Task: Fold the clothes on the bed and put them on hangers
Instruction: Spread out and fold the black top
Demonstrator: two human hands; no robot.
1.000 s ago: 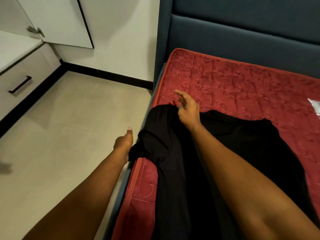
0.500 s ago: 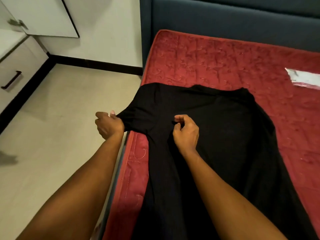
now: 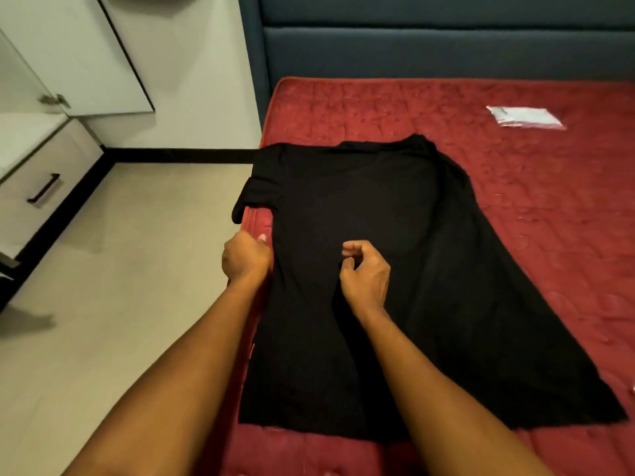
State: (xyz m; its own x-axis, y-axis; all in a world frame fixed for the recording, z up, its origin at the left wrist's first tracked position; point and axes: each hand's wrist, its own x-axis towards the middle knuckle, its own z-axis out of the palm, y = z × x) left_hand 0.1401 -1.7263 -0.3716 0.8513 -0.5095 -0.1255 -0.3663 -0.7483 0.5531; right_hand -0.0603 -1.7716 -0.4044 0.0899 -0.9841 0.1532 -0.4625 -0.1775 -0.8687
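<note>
On the mattress (image 3: 378,111), the black shirt (image 3: 378,201) lies flat; left hand (image 3: 245,257) grips its edge, right hand (image 3: 366,269) pinches its middle.

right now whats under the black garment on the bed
The red mattress shows around the black garment, so the garment lies on that. One sleeve hangs off the edge over the floor. Anything else beneath is covered by the cloth.
</note>
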